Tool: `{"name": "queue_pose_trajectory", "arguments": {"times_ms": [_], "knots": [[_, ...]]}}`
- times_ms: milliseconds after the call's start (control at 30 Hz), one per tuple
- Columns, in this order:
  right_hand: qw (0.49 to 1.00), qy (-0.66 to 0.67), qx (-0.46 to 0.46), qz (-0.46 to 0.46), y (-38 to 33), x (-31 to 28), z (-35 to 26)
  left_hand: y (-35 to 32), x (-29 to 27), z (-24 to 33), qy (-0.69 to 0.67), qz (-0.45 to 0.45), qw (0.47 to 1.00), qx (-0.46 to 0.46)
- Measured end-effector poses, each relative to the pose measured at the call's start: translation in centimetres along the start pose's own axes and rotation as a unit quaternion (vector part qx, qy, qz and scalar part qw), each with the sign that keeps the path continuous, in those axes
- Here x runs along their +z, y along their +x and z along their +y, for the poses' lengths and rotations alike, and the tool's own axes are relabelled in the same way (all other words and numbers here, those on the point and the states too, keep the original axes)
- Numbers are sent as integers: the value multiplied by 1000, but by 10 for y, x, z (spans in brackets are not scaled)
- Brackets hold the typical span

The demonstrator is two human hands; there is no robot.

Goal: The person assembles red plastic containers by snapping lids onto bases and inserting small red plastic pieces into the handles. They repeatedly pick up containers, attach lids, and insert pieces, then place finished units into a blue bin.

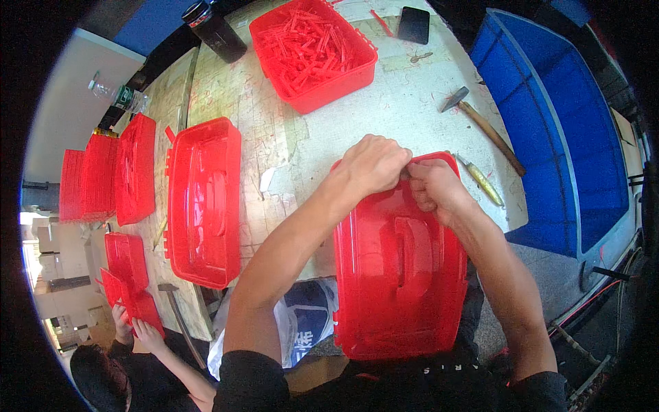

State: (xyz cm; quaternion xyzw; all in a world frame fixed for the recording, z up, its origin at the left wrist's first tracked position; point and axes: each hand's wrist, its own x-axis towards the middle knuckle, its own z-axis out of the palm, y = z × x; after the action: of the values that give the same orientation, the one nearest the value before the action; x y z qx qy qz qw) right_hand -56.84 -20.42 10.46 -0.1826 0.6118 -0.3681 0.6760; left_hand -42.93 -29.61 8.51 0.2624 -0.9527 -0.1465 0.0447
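Observation:
A red plastic toolbox lid (374,275) with a moulded handle shape leans in front of me, its far end at the table. Over that far rim my left hand (376,163) is closed, knuckles up. My right hand (436,187) is curled beside it, thumb and fingers pinched together at the same rim. The fingertips of both hands meet there, and what they pinch is hidden. Right of my right hand lies a small knife with a yellowish handle (486,182). A similar red lid (206,202) rests on the table to the left.
A red bin (329,91) holds many thin red plastic strips. A hammer (487,130), a phone (414,25) and a black tumbler (214,32) lie around it. Blue crates (549,137) stand right. Stacked red lids (99,178) stand left, near a co-worker's hands (141,329) on another red case.

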Motion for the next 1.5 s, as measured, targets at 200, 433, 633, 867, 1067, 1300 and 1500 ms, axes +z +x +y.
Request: {"name": "queue_pose_trajectory", "arguments": {"times_ms": [200,433,633,867,1067,1300,1500], "knots": [[988,144,-12,-61,0,-10,14,6,0,3,2,-22,999,25],[952,302,26,-31,2,-6,14,13,-3,6,-9,-53,998,14],[975,221,-25,19,8,7,17,16,-3,4,-3,-59,998,6],[870,-357,-273,200,22,4,26,20,3,2,6,-59,998,10],[864,-324,-348,165,32,-5,34,17,-3,7,-32,-68,997,-22],[987,148,-23,-49,24,-17,14,15,-7,8,-175,-124,976,-49],[973,223,2,-63,17,-16,13,19,-4,9,-173,-114,978,-30]]}}
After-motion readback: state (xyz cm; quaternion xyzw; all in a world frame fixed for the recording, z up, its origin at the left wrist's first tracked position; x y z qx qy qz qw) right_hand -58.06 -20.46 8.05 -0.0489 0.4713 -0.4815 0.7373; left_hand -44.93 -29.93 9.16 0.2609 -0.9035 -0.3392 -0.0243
